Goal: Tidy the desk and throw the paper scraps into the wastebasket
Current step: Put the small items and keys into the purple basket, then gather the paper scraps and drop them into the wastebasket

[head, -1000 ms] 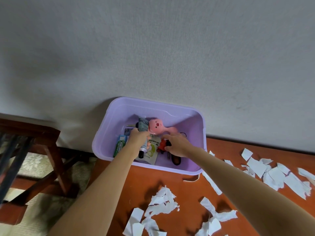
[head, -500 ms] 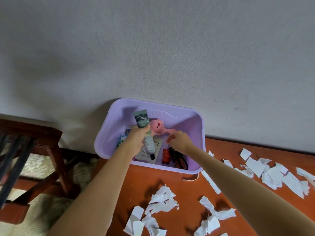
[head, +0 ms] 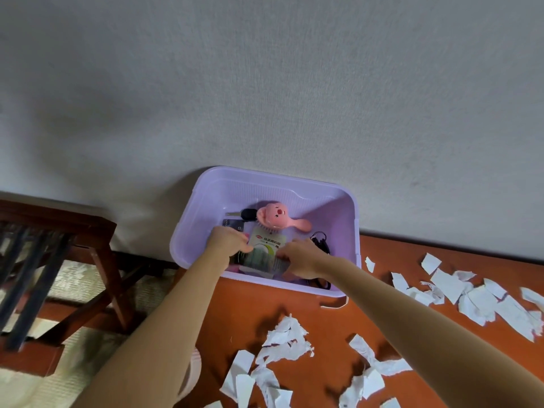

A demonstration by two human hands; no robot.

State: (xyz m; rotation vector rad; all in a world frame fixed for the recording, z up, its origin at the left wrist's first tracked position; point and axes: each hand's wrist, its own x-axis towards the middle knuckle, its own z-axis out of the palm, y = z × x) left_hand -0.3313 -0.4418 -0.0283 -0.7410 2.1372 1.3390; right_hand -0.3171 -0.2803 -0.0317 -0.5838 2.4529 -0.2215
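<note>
At far left we see a dark wooden chair (head: 67,231) on the floor. Next, the left hand (head: 226,244) reaches into the lilac tub (head: 294,192), which stands at the desk's (head: 250,301) back corner against the wall. Its fingers curl round one end of a blurred grey-green tube (head: 259,257). A pink brush (head: 275,216) lies behind. The right hand (head: 303,259) hangs at the tube's other end, fingers bent; we cannot tell whether it grips. White paper scraps (head: 282,337) lie scattered on the desk, before and right of the tub.
</note>
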